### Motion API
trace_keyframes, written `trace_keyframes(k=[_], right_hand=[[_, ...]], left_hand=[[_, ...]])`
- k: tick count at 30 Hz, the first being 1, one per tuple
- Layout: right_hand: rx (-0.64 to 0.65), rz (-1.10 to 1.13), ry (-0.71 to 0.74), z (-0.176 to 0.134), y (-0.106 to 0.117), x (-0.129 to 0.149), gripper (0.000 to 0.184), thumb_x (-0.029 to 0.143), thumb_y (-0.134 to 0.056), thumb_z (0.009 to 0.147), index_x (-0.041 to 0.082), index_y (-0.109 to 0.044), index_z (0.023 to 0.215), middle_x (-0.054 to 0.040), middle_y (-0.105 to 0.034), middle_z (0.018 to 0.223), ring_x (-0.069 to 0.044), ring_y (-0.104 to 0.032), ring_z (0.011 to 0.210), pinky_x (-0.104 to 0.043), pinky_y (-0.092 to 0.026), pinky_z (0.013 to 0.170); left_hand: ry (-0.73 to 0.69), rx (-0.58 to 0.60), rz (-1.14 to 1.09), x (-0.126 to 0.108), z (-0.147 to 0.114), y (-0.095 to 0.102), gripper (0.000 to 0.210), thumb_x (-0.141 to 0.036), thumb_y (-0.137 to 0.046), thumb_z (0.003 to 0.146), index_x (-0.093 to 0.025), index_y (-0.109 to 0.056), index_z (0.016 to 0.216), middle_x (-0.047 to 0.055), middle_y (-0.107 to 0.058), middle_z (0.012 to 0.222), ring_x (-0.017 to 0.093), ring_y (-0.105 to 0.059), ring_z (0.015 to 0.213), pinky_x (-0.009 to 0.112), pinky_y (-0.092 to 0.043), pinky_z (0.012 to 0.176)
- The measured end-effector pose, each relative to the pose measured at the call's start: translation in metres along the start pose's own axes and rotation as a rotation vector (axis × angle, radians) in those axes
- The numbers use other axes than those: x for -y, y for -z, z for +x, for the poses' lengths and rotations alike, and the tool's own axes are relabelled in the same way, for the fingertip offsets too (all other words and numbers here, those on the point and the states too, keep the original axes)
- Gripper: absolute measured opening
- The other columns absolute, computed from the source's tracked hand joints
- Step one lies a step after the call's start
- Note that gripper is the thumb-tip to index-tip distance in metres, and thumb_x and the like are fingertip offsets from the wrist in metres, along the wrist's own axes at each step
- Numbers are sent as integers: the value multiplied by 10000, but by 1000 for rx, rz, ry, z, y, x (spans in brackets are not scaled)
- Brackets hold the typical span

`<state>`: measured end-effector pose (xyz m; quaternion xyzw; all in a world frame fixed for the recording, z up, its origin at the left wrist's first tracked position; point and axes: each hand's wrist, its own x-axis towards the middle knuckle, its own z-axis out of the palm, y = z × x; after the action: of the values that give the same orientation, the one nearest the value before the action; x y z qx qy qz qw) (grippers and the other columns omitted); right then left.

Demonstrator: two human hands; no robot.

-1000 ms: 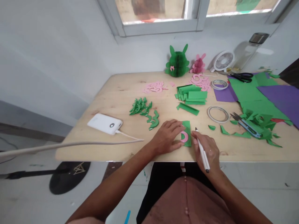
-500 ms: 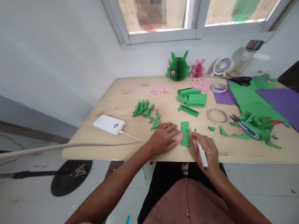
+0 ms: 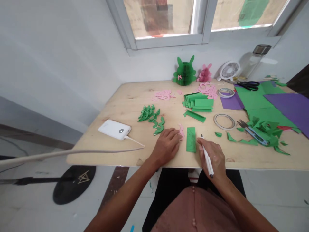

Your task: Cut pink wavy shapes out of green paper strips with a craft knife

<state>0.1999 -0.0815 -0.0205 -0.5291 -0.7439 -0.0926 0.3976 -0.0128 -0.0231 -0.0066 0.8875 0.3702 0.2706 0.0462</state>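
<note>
My left hand (image 3: 167,144) rests low over the table, fingers close together and bent down on the edge of a curvy pink paper cutout (image 3: 182,132). Its fingertips cover part of that cutout. Just right of it, a small green paper rectangle (image 3: 191,139) lies flat, with a faint curved line drawn on it. My right hand (image 3: 212,157) is closed around a white marker (image 3: 208,160), whose dark tip points up and away from me beside the rectangle. The tip does not touch the paper.
Green wavy cutouts (image 3: 147,113) and a white power bank (image 3: 115,129) with a cable lie left. Behind are folded green strips (image 3: 200,102), pink scraps (image 3: 163,95) and a green paper figure (image 3: 184,73). Tape rolls (image 3: 225,119), blue snips (image 3: 256,134) and black scissors (image 3: 248,85) lie right.
My left hand has slid left with the pink cutout, leaving a gap beside the green rectangle. More of the cutout shows now. My right hand and the marker have hardly moved.
</note>
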Motion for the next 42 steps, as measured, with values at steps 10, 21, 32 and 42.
trace_keyframes(k=[10,21,32,42], right_hand=[[74,30,71,0,1,-2,318,163,-492,941,163,-607,1237,-104,-738,989,-236,-683,934,-388,-490,844],[141,3,95,3,2,1,326,171,-492,947,160,-620,1246,-107,-735,963,-254,-652,970,-418,-461,863],[172,128,80,2,1,-3,380,133,-437,955,175,-550,1316,-108,-727,1055,-241,-654,1006,-426,-446,889],[236,135,112,8,3,2,358,87,-444,910,143,-585,1234,-119,-728,989,-264,-605,988,-448,-398,885]], left_hand=[[-36,28,15,-9,2,-3,297,-233,-533,908,-213,-638,1185,104,-597,1310,293,-457,1314,506,-407,1079],[-37,140,95,-14,0,-1,340,-345,-586,902,-270,-649,1227,98,-542,1378,345,-361,1390,558,-314,1126],[-31,109,86,-13,0,1,343,-322,-600,888,-250,-648,1221,91,-553,1377,344,-347,1402,554,-323,1136],[0,132,95,-14,0,3,345,-278,-565,896,-221,-635,1230,98,-542,1376,352,-336,1398,571,-340,1124]])
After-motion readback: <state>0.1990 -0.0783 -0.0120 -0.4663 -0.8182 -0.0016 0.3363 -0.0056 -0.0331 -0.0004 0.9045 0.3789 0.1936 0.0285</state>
